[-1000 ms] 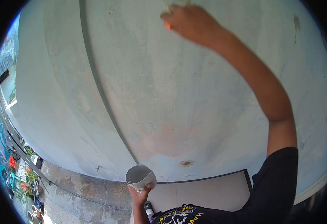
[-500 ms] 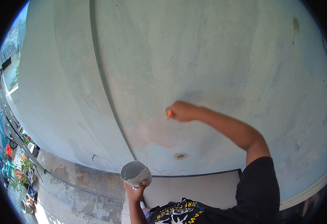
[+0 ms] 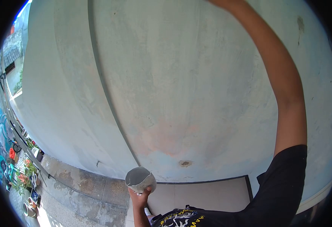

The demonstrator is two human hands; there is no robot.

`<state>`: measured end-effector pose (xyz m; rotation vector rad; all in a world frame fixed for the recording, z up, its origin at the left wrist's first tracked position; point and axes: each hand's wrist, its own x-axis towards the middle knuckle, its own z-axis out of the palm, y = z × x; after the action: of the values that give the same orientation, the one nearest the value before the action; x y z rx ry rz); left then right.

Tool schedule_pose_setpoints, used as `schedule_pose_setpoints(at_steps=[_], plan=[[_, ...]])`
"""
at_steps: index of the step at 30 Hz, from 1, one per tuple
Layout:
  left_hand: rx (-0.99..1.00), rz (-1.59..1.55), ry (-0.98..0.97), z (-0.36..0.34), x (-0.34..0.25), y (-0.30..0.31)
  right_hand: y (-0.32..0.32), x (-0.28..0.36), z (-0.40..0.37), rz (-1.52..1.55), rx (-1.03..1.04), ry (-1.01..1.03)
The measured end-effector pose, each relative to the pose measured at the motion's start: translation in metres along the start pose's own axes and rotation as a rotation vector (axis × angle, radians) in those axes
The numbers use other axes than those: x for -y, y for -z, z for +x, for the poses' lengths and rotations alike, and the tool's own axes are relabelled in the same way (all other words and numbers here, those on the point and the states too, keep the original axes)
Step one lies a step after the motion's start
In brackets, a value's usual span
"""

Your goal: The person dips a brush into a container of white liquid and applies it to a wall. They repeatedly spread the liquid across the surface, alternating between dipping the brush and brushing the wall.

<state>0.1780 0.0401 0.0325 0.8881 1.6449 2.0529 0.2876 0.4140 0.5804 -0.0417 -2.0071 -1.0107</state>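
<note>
The small round bowl [image 3: 140, 178] you carry is crusted pale grey outside and holds smooth grey paste. It sits low in view, in front of the foot of the weathered greenish wall [image 3: 196, 94]. Your left hand [image 3: 138, 196] cups it from beneath, fingers closed on its underside. Your right arm [image 3: 283, 87] reaches steeply up along the wall. Your right hand lies beyond the top edge, so its grip cannot be told.
</note>
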Motion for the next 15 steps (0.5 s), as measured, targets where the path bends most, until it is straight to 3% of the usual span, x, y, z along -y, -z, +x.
schedule_pose_setpoints(at_steps=[1, 2, 4, 5, 9, 12, 15], plan=[[-0.009, 0.005, -0.017, 0.001, 0.002, 0.000, -0.027, 0.019, -0.030, -0.029, -0.090, 0.137], [-0.007, 0.002, -0.019, 0.002, 0.003, 0.002, -0.039, 0.058, -0.062, -0.222, 0.104, -0.015], [0.021, 0.007, 0.028, 0.001, 0.005, 0.003, -0.045, 0.126, -0.119, -0.118, 0.201, 0.036], [0.024, 0.003, 0.032, 0.001, 0.005, 0.003, -0.051, 0.154, -0.152, 0.021, 0.139, 0.068], [0.090, 0.005, 0.032, 0.005, 0.001, 0.007, -0.063, 0.283, -0.269, 0.468, 0.267, -0.112], [0.137, -0.027, 0.023, 0.006, 0.002, 0.009, -0.079, 0.366, -0.355, 0.871, 0.638, -0.401], [0.158, -0.060, 0.003, 0.012, 0.001, 0.006, -0.104, 0.383, -0.382, 1.025, 0.754, -0.428]])
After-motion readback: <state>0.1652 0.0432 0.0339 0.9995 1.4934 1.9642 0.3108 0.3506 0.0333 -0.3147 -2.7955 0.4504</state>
